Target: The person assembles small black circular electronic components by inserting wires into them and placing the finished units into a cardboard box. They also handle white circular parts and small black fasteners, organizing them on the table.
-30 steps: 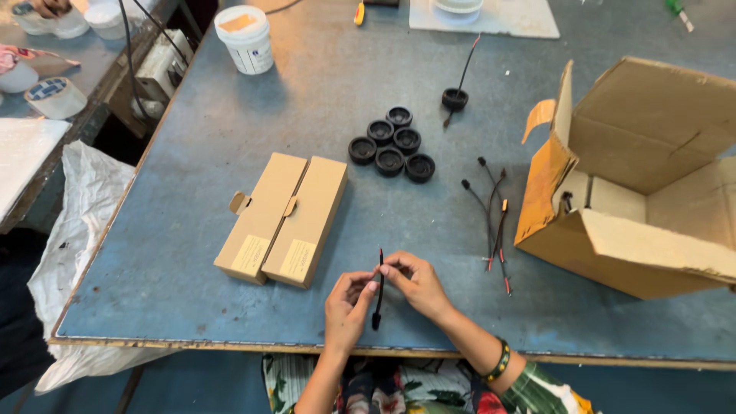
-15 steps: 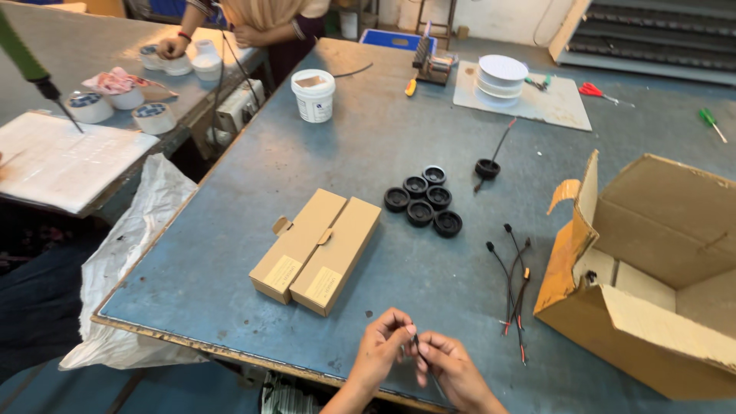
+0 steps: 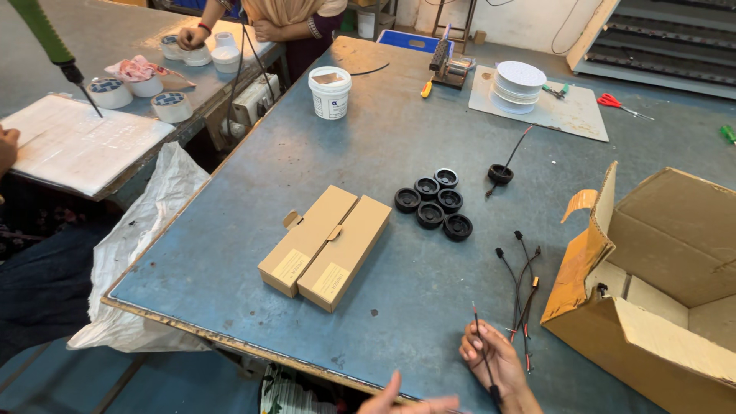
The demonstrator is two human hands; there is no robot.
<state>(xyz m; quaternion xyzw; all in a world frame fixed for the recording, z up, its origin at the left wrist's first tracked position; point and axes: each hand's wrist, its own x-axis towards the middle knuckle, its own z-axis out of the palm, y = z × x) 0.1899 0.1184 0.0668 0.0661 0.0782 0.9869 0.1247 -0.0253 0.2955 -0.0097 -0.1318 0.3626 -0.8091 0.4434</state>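
Observation:
My right hand (image 3: 494, 359) is near the table's front edge, closed around a thin black wire (image 3: 478, 326) whose tip points up and away from me. At the bottom edge my left hand (image 3: 402, 399) is only partly in view, fingers apart, holding nothing. Just right of my right hand lies a small bunch of loose black and red wires (image 3: 521, 284). Two long flat cardboard boxes (image 3: 326, 245) lie side by side at the table's middle. Beyond them sits a cluster of several black round caps (image 3: 433, 203), and one more cap with a wire (image 3: 500, 174) sits apart.
A large open cardboard carton (image 3: 659, 284) stands at the right. A white tub (image 3: 330, 92), a stack of white discs (image 3: 520, 77) and red scissors (image 3: 617, 102) sit at the back. A white bag (image 3: 146, 253) hangs at the left edge. Other people work at the left table (image 3: 77, 146).
The view has tilted up, so both hands sit lower in the picture. My left hand has let go of the wire and opened; my right hand still holds it.

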